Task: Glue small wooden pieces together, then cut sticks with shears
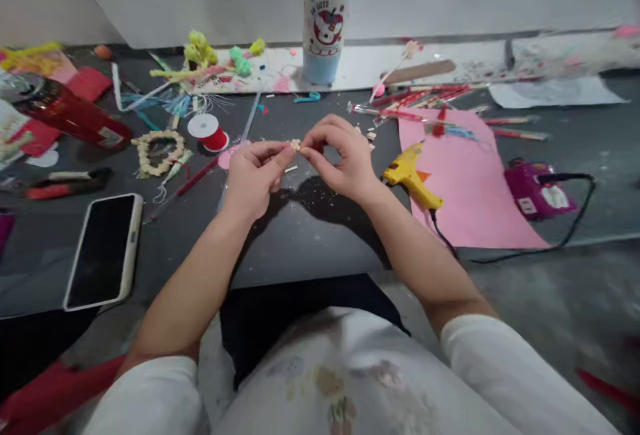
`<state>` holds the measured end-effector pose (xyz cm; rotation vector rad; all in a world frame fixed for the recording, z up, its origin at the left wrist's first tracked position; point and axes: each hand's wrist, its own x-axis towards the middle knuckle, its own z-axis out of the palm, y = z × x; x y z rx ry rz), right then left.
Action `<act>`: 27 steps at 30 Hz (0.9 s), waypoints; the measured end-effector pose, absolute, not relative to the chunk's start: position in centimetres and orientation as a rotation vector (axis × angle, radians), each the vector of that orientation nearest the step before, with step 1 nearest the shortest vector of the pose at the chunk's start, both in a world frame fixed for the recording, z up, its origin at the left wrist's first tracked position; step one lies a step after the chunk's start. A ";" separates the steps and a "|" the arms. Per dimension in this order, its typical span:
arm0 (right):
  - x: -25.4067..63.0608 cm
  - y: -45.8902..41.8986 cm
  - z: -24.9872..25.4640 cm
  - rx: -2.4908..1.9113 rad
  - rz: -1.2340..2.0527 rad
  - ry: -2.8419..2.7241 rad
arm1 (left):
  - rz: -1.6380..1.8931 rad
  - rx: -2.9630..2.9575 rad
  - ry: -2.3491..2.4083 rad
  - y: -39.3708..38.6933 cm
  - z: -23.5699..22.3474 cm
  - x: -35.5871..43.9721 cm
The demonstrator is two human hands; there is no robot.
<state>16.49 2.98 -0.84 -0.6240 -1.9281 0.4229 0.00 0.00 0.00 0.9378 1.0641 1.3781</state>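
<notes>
Between my two hands is a small cluster of pale, wood-coloured pieces, held just above the dark table. My left hand pinches it from the left with thumb and forefinger. From the other side, the thumb and fingertips of my right hand close on its right edge. A short pale stick and scattered crumbs lie below. Several small cut pale pieces are just beyond my right hand. Close to my right wrist rests a yellow hot glue gun, partly on a pink sheet.
Left: a phone, pliers, a red can, a ring of pale pieces and a red thread spool. A bottle stands at the back. Right: wrapped sticks and a purple box with a black cable.
</notes>
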 end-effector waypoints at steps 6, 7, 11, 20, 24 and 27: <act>16.5 3.1 -1.5 -0.685 0.378 -2.004 | 1.197 0.847 1.014 -0.1 0.3 -0.4; 16.5 3.2 -1.6 -0.701 0.382 -2.020 | 1.172 0.829 1.020 0.0 0.4 -0.5; 16.8 3.7 -1.7 -0.809 0.380 -2.065 | 1.174 0.757 1.062 0.2 0.4 -0.6; 18.9 3.6 1.7 -1.534 0.248 -2.496 | 1.222 0.754 1.061 0.7 -0.3 -0.6; 21.7 1.6 4.7 -1.897 0.265 -2.486 | 1.225 0.790 1.039 0.6 -0.3 -0.6; 24.7 0.0 5.1 -2.167 0.127 -2.393 | 1.222 0.803 1.028 0.5 -0.2 -0.6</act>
